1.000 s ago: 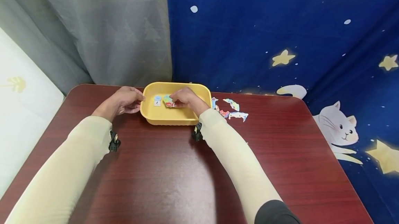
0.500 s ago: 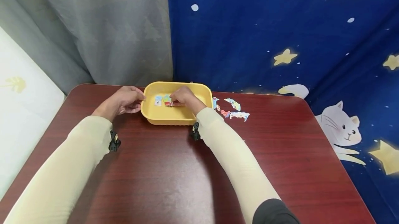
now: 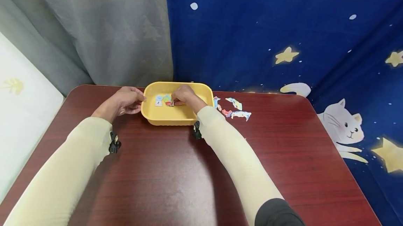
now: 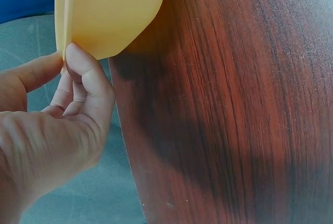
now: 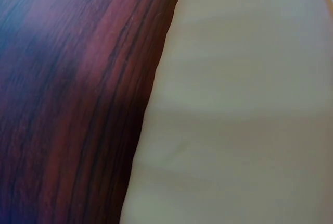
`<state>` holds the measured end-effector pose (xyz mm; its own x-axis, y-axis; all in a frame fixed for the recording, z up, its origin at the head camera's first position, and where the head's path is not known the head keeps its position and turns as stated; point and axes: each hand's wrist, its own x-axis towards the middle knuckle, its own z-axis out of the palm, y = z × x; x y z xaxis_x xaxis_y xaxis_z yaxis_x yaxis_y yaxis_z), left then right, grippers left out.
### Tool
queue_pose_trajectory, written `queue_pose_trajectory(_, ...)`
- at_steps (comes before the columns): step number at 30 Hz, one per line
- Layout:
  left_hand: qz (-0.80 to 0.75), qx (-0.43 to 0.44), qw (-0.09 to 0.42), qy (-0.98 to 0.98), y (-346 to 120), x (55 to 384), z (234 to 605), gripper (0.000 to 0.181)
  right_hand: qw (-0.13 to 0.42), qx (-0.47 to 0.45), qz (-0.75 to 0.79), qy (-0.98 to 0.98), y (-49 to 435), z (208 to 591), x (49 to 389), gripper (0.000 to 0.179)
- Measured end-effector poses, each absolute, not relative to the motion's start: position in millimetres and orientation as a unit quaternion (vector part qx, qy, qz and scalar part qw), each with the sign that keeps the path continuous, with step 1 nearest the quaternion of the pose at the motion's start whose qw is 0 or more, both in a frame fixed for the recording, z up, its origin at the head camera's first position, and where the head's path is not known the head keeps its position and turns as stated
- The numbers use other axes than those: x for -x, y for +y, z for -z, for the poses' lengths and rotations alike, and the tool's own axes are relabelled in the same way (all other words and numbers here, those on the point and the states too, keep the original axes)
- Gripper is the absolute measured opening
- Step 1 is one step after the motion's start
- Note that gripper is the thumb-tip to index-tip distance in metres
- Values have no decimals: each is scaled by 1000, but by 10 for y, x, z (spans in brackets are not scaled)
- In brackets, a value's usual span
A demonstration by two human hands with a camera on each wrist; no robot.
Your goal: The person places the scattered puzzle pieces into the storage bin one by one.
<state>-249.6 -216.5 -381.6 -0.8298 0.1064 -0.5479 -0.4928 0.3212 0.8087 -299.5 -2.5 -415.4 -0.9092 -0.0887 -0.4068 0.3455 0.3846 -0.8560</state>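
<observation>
My left hand (image 3: 127,100) pinches the left rim of a yellow rectangular tub (image 3: 176,114) between thumb and fingers; the left wrist view shows this hand (image 4: 62,114) at the tub's edge (image 4: 119,10). Inside the tub, my right hand (image 3: 185,95) pinches a small flat cut-out piece (image 3: 169,103) with red and white on it, low over the tub's floor. A green and blue cut-out (image 3: 167,97) shows right beside it. Left of these lies a pale blue and white piece (image 3: 158,102). Only the tub's outer wall (image 5: 234,99) fills the right wrist view; the right hand is hidden there.
Several colourful, irregular cut-outs lie right of the tub, among them a long white one (image 3: 241,115) and a curved one (image 3: 234,103). The dark red wooden table (image 3: 163,170) ends just behind the tub, against grey and blue curtains (image 3: 226,30).
My right hand has shifted slightly left and back within the tub, and the piece at its fingertips has turned and shows less. My left hand stays on the rim.
</observation>
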Motion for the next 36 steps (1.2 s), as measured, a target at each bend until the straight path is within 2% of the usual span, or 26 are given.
queue_pose_trajectory(10, -564, 126, 267, 771, -2166, 2467, 3793, 21, 185, -101, 557, 803, 26, 4093, 2949, 15)
queue_pose_trajectory(15, -565, 125, 267, 771, -2142, 2466, 3793, 22, 200, -101, 573, 788, 116, 4072, 2957, 2)
queue_pose_trajectory(20, -563, 124, 267, 773, -2141, 2460, 3803, 21, 234, -99, 600, 759, 214, 4041, 2969, 37)
queue_pose_trajectory(24, -558, 121, 265, 777, -2159, 2448, 3806, 21, 250, -91, 606, 750, 283, 3995, 2957, 48)
queue_pose_trajectory(26, -554, 120, 263, 780, -2165, 2443, 3807, 22, 252, -86, 614, 744, 319, 3969, 2938, 44)
queue_pose_trajectory(32, -549, 122, 262, 784, -2164, 2438, 3809, 25, 247, -94, 623, 736, 450, 3930, 2923, 17)
queue_pose_trajectory(36, -551, 124, 258, 784, -2159, 2433, 3794, 24, 247, -84, 613, 746, 532, 3868, 2912, 19)
